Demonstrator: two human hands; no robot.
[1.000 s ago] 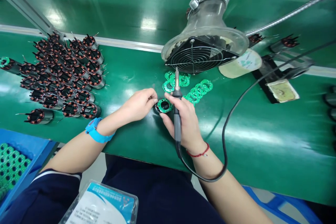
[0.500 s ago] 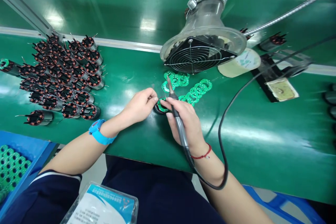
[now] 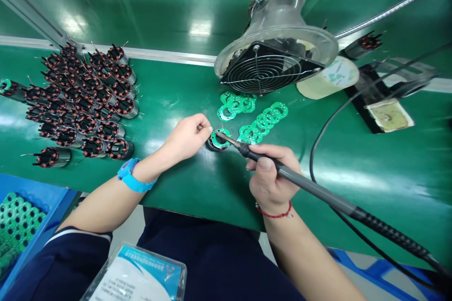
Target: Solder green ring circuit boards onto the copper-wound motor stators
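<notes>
A small motor stator with a green ring board point(image 3: 218, 139) on top stands on the green bench. My left hand point(image 3: 189, 138) pinches something thin right beside its left edge; solder wire, as far as I can tell. My right hand point(image 3: 270, 176) is closed round a black soldering iron point(image 3: 300, 181), which lies nearly level with its tip on the ring board. The iron's cord point(image 3: 319, 143) loops off to the right.
Several wound stators point(image 3: 84, 96) are stacked at the left. Loose green ring boards point(image 3: 252, 115) lie behind the work. A fume extractor fan point(image 3: 271, 63) hangs above them. A sponge stand point(image 3: 388, 115) sits at the right, a blue bin point(image 3: 21, 218) of green rings at lower left.
My right hand has swung the soldering iron from upright to nearly level, bringing its tip down onto the ring board. My left hand has stayed by the stator.
</notes>
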